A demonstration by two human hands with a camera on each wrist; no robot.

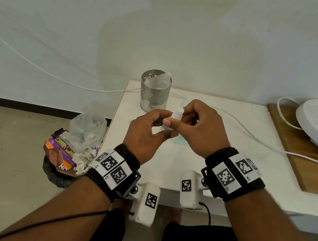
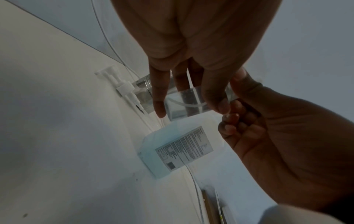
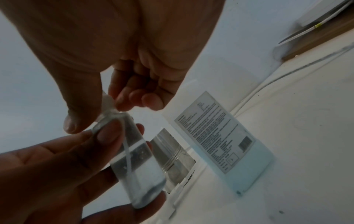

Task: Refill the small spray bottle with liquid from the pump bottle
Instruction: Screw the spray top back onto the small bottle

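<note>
From the head view, both hands meet above the white bench (image 1: pixel 169 160). The left hand (image 1: pixel 144 136) curls its thumb and fingers round the body of the small spray bottle (image 1: pixel 174 118), while the right hand (image 1: pixel 202 129) pinches the white spray top (image 1: pixel 179 110). A perforated steel canister (image 1: pixel 155 90), round and shiny, stands just behind them with crumpled paper inside.

The left wrist view shows the clear, hard-walled bottle (image 2: pixel 184 104) held between the left fingers (image 2: pixel 159 97), liquid standing part-way up it and a thin dip tube inside. Beyond it on the bench lies the pump bottle (image 2: pixel 172 151), a flat, pale-blue rectangular flask with a printed label, on its side. A white plastic pump head (image 2: pixel 118 84) lies further back, apparently separate from it, though the blur makes that uncertain.

In the right wrist view the right thumb (image 3: pixel 80 109) and fingers close on the neck and cap, the liquid line sitting roughly mid-body. I judge the pouring largely done, with screwing the sprayer tight and recapping the pump bottle still left.
</note>
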